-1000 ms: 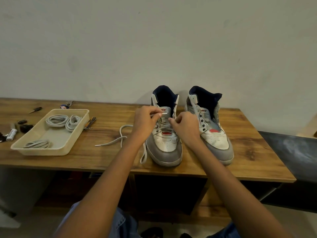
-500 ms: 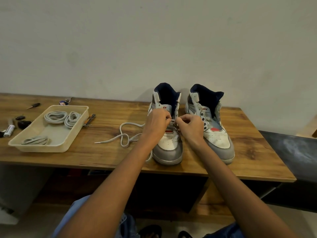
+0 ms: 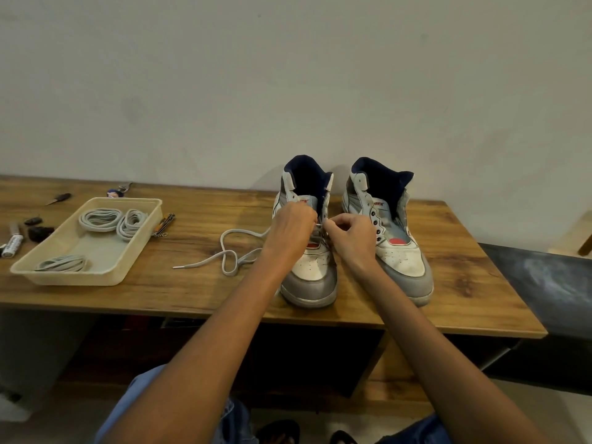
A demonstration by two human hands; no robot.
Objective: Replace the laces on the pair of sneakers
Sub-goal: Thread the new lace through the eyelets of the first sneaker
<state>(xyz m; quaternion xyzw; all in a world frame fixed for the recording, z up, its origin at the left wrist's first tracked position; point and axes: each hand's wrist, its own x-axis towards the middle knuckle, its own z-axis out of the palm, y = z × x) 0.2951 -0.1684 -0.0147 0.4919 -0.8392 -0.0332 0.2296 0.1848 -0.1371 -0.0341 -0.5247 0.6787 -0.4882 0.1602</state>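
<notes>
Two white and grey high-top sneakers stand side by side on the wooden table [image 3: 192, 293], toes toward me. My left hand [image 3: 290, 232] and my right hand [image 3: 350, 237] meet over the eyelets of the left sneaker [image 3: 309, 274], and both pinch the grey lace where it passes through. The loose end of this lace [image 3: 229, 254] trails in loops over the table to the left of the shoe. The right sneaker [image 3: 395, 248] has bare eyelets and no lace.
A cream plastic tray [image 3: 105, 274] at the left holds three coiled grey laces [image 3: 99, 219]. A marker [image 3: 12, 243], small dark items and a nail clipper [image 3: 163, 224] lie around the tray. The wall runs just behind the shoes.
Both hands have moved down from the upper eyelets to the middle of the left sneaker's lacing. More lace has gathered in loops on the table at the left.
</notes>
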